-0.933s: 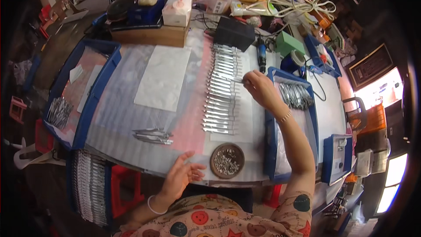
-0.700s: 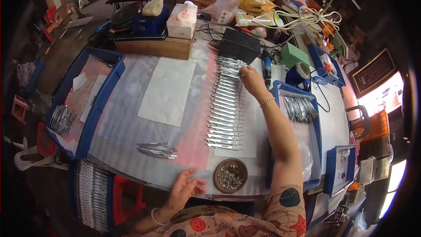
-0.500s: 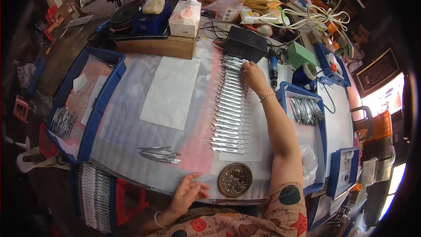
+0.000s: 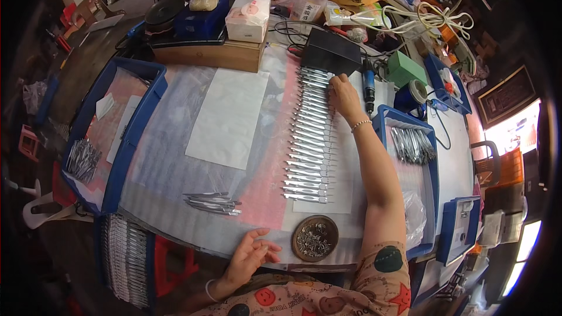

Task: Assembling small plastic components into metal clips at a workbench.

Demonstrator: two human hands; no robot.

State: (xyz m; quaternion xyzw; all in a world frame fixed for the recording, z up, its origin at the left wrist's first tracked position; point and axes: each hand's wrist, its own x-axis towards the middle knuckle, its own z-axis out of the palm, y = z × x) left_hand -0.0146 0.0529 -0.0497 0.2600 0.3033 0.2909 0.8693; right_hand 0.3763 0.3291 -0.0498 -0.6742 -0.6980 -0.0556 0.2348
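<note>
Right hand (image 4: 345, 96) up at the far end of the row of metal tools (image 4: 310, 146), and its back covers the ends of several! Fingers bent and drawn together, perhaps on one tool's end, but the fingertips are hidden, so I can't tell whether they grip. The row runs down the table from just in front of the black box (image 4: 331, 50). Low down, the left hand (image 4: 252, 257) is empty, fingers loosely curled and apart, near a round bowl (image 4: 297, 225) of small metal pieces, too tiny to make out singly.
</note>
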